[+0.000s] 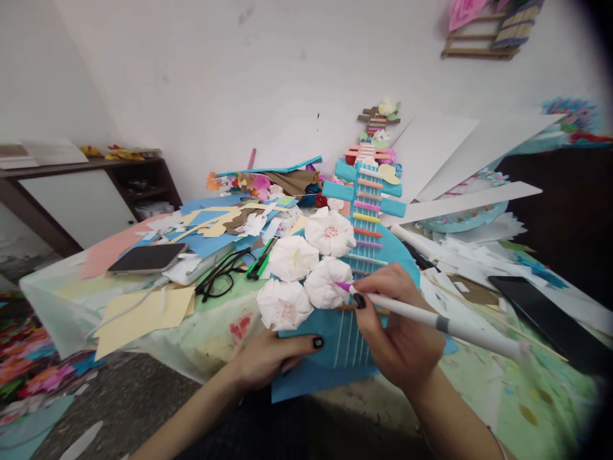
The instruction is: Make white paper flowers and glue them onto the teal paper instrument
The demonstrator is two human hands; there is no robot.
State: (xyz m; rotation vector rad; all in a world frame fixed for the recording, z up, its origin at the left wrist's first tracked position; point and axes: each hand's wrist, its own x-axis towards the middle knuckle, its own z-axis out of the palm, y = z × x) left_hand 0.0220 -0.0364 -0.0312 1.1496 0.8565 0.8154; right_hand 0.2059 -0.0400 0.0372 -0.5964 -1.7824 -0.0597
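Note:
A blue paper guitar craft [335, 338] lies on the table with several white paper flowers [306, 268] stuck on its body. My right hand [397, 332] is closed round a white marker pen [445, 322]. Its pink tip touches the nearest right flower [328, 284]. My left hand [272, 358] rests on the guitar's lower left edge, fingers curled under the paper and thumb on top, holding it down. Coloured bars run up the guitar's neck [366, 211].
A phone [146, 257], black glasses [223, 275], a green marker [260, 259] and piles of cut coloured paper [225, 217] cover the table's left. White sheets [460, 160] and a dark tablet [546, 316] lie right. A dark shelf [71, 185] stands at far left.

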